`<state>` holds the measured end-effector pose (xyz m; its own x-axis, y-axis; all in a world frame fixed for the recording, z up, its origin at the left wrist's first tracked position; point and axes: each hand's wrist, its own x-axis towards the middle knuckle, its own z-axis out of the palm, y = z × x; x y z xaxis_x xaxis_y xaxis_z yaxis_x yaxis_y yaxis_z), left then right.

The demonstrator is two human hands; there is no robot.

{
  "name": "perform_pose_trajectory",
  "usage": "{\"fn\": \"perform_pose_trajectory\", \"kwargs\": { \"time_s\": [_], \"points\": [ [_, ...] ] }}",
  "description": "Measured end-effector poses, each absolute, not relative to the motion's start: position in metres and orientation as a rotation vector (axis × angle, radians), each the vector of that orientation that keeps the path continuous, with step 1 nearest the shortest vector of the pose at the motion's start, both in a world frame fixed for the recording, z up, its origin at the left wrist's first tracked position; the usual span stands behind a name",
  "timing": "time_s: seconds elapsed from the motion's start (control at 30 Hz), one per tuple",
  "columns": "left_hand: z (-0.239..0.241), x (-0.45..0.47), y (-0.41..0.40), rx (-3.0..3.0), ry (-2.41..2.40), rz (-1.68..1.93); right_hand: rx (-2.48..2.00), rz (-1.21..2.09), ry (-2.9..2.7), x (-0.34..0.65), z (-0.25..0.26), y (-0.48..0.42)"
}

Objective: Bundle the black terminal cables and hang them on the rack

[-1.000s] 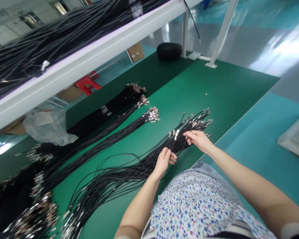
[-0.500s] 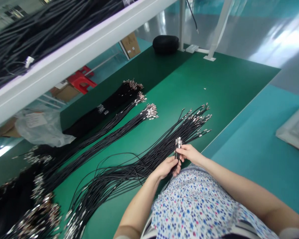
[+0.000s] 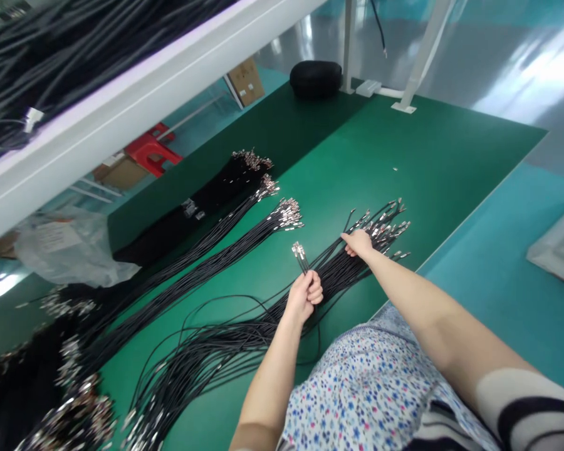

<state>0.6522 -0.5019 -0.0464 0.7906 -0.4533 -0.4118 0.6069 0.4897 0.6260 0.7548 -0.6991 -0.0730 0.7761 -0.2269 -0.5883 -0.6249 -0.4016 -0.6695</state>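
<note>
My left hand (image 3: 305, 293) is closed round a small bunch of black cables (image 3: 299, 252), their silvery metal end connectors poking up above the fist. My right hand (image 3: 358, 243) lies over the far end of a large loose bundle of black cables (image 3: 244, 326) on the green tabletop. Its fingers curl onto the cables just below the connectors; exactly how many they grip is hidden. The bundle fans out toward the lower left, where more metal ends show.
Two slimmer cable bundles (image 3: 216, 254) and a thick dark one (image 3: 183, 216) lie to the left. A plastic bag (image 3: 70, 247) rests there too. Overhead at left runs a white shelf (image 3: 145, 94) loaded with cables. A black case (image 3: 316, 79) stands at the back near metal posts.
My hands were together at the small bunch near my body. The left has moved forward and left with it; the right has let go and reached forward to the large bundle.
</note>
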Motion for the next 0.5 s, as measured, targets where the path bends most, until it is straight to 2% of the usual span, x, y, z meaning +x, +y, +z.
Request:
{"fn": "perform_pose_trajectory", "kwargs": {
  "time_s": [0.3,0.5],
  "points": [
    [-0.038,0.668,-0.501,0.891,0.264,-0.505,-2.238,0.574,0.581,0.765,-0.073,-0.683],
    [-0.031,0.688,-0.509,1.045,0.264,-0.318,-2.187,0.541,0.046,0.714,-0.036,-0.678]
  ]
}}
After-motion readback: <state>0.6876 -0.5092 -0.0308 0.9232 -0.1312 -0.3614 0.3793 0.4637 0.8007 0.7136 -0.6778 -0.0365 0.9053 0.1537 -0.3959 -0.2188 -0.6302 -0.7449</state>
